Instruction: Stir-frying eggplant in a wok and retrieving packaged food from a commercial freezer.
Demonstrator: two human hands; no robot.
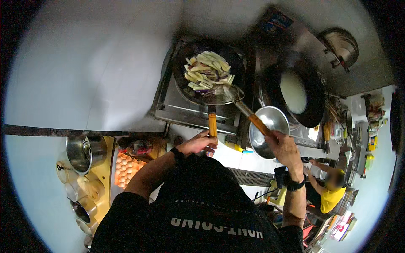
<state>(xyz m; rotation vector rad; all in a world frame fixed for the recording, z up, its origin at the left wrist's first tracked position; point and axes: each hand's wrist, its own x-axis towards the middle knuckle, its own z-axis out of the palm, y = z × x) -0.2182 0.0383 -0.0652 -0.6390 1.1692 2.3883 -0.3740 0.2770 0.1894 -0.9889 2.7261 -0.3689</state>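
Note:
A dark wok (178, 71) on the stove holds cut strips of eggplant (208, 68), pale with some purple skin. My left hand (197, 144) is at the wok's wooden handle (212, 125), its fingers around the lower end. In my right hand (284, 148) is the wooden handle of a wire-mesh skimmer (223, 94), whose round head lies over the near part of the wok and hides some strips. A shiny metal bowl (269, 120) is below my right hand and the skimmer's handle; whether the hand touches it cannot be told.
A second dark wok (316, 107) with whitish liquid stands at the right. A round metal lid (345, 47) is by the wall. Left are a steel pot (76, 155) and eggs (126, 167) on trays. Another person in yellow (330, 199) works at the far right.

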